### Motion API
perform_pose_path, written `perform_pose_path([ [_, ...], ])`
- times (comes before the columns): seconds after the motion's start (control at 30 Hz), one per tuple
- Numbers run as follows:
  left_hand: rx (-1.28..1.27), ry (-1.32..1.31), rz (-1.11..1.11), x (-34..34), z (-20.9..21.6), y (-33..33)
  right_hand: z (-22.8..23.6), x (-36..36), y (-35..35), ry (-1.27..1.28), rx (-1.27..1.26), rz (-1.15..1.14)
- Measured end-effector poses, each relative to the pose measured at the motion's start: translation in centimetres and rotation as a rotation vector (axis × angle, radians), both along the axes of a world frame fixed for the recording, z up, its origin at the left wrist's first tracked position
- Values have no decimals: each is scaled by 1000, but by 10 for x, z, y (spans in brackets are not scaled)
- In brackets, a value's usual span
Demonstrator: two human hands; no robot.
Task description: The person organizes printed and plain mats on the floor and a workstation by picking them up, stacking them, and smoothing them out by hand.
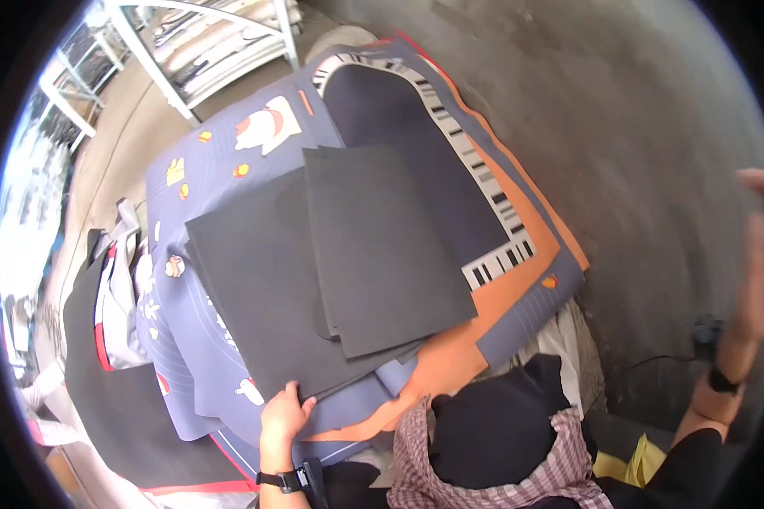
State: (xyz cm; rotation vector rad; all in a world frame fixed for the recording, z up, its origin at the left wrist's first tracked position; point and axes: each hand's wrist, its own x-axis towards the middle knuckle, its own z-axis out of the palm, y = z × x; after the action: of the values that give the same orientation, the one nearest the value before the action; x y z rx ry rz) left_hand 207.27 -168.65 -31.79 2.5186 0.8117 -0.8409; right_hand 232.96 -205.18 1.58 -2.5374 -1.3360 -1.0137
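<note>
My left hand [285, 413] is closed on the near corner of a stack of black sheets [250, 263], its thumb and a finger at the edge. A second, smaller stack of black rectangular sheets [386, 254] lies slightly askew on top, to the right. Both rest on a pile of printed mats [221, 161], blue-grey and orange with cartoon figures and a piano-key border. At the far right, away from the sheets, my right hand [757, 254] is raised with its fingers apart. It is blurred and partly cut off by the picture's rim; nothing shows in it.
Black material with red edging [115, 424] lies at the left of the pile. A white metal rack [229, 25] holding stacked sheets stands at the upper left. Grey concrete floor [637, 127] extends to the right. Yellow material [645, 462] shows beside my right arm, with a small dark object [706, 331] nearby.
</note>
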Motion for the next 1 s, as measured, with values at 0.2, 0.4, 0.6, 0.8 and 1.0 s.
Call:
perform_pose_path([
  [0.2, -15, -4, -54, -8, 13, 4, -226, 49, 117, 958, -75, 164],
  [0.4, 23, 5, -40, -8, 22, 5, -344, -59, 181, 779, -539, 437],
  [0.6, 10, -59, -83, -13, 16, 0, -381, -57, 176, 660, -311, 340],
  [0.8, -23, 27, -79, -23, 7, -3, -398, -55, 165, 642, -231, 258],
  [1.0, -30, -9, -70, -27, 12, -2, -395, -18, 137, 932, 339, 156],
])
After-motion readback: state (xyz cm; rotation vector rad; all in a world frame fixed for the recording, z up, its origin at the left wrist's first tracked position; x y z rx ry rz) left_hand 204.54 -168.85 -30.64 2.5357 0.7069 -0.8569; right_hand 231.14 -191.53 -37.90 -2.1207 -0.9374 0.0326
